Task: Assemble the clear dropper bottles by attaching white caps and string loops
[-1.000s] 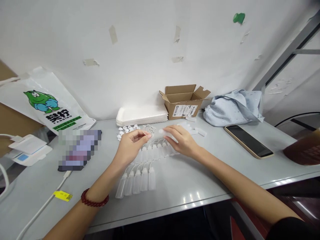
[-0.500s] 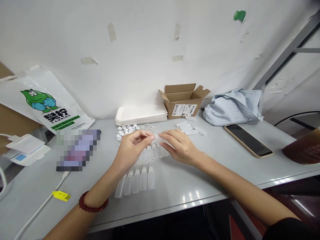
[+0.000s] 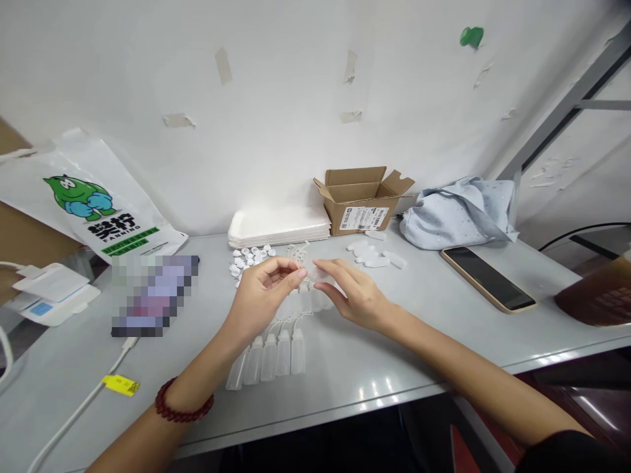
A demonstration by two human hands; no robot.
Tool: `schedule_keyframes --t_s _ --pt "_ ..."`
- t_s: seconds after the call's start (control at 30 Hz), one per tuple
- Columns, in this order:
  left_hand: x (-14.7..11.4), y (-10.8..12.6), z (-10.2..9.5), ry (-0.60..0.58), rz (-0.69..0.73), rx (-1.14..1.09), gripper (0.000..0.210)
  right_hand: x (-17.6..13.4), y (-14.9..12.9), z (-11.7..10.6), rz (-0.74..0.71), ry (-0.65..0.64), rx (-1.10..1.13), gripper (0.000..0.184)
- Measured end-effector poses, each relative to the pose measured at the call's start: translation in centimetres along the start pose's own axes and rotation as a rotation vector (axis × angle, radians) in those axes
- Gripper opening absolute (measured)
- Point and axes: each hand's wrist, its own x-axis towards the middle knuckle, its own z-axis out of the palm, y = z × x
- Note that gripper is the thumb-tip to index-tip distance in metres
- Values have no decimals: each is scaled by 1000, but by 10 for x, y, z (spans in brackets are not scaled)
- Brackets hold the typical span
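Observation:
My left hand [image 3: 266, 286] is closed in a pinch over the middle of the table; whatever lies between thumb and fingertip is too small to make out. Facing it, my right hand [image 3: 355, 292] grips a small translucent plastic bottle [image 3: 319, 276] between thumb and fingers, which partly cover it. Below the hands stands a row of clear squeeze bottles [image 3: 269, 358] with thin tubes at their tops. Another row of bottles [image 3: 305, 300] is partly hidden behind my fingers. Loose white caps [image 3: 245, 257] lie beyond my left hand, and several loose bottles [image 3: 369, 255] lie beyond my right.
A stack of white trays [image 3: 279, 226] and an open cardboard box [image 3: 362, 213] stand against the wall. To the right are a pale blue cloth bag [image 3: 456, 217], a phone [image 3: 488, 279] and a dark cup [image 3: 594, 295]. A white bag [image 3: 83, 197] and a cable [image 3: 73, 414] are on the left.
A slight gap has opened between the fingertips of my two hands, which were nearly touching around the translucent bottle. The rest of the table looks the same.

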Motion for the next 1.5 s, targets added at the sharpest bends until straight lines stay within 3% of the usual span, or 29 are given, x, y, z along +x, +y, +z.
schedule_keyframes --t_s 0.13,0.37,0.6,0.7,0.77,0.83,0.93,1.0,1.1,1.3,1.5 --pt "0 -3 -1 -7 -3 -18 17 -2 -2 1 87 8 60 34" --pt "1 -5 -2 -22 -14 41 21 -4 -5 3 114 -10 79 35" --pt "2 -1 -4 -169 18 97 18 -4 -6 2 156 -60 205 33" --pt "2 -1 -5 -180 16 144 19 -2 -8 1 264 -71 310 28" --pt "1 -2 -5 -119 38 226 20 -1 -9 1 412 -69 420 25" --pt "0 -5 -4 4 145 377 22 1 -10 0 583 -70 541 24" --pt "-2 -9 -3 124 493 630 25 2 -11 0 789 -71 646 26" --pt "-4 -9 -2 61 704 742 28 3 -11 0 895 -83 701 29" --pt "-7 -9 0 -104 826 851 32 5 -10 -1 1019 -93 828 31" --pt "-11 -9 3 -184 773 980 28 7 -10 -2 1072 -168 896 27" --pt "-16 -1 2 -326 600 883 19 8 -10 -8 989 -418 800 25"
